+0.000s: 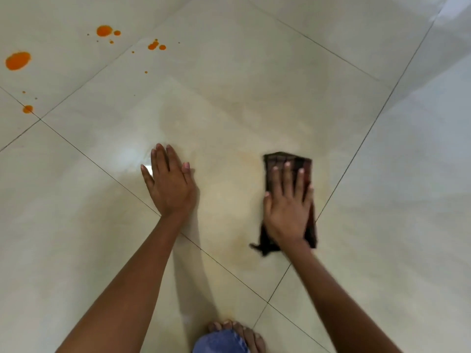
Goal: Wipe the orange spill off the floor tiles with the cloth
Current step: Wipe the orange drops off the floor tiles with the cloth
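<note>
My right hand (288, 207) presses flat on a dark brown cloth (288, 161) spread on the pale floor tiles (229, 85), fingers apart on top of it. My left hand (169, 184) lies flat on the bare tile to the left, holding nothing. A faint yellowish smear (229, 189) covers the tile between and around both hands. Bright orange spill drops lie at the far upper left: a large blot (17, 61), another blot (104, 31), a small cluster (155, 45) and a drop (28, 109) on a grout line.
A bare foot (244, 332) and a knee in blue denim (221, 342) sit at the bottom edge. Dark grout lines cross the floor diagonally. A brighter strip of tiles (433, 123) runs along the right side.
</note>
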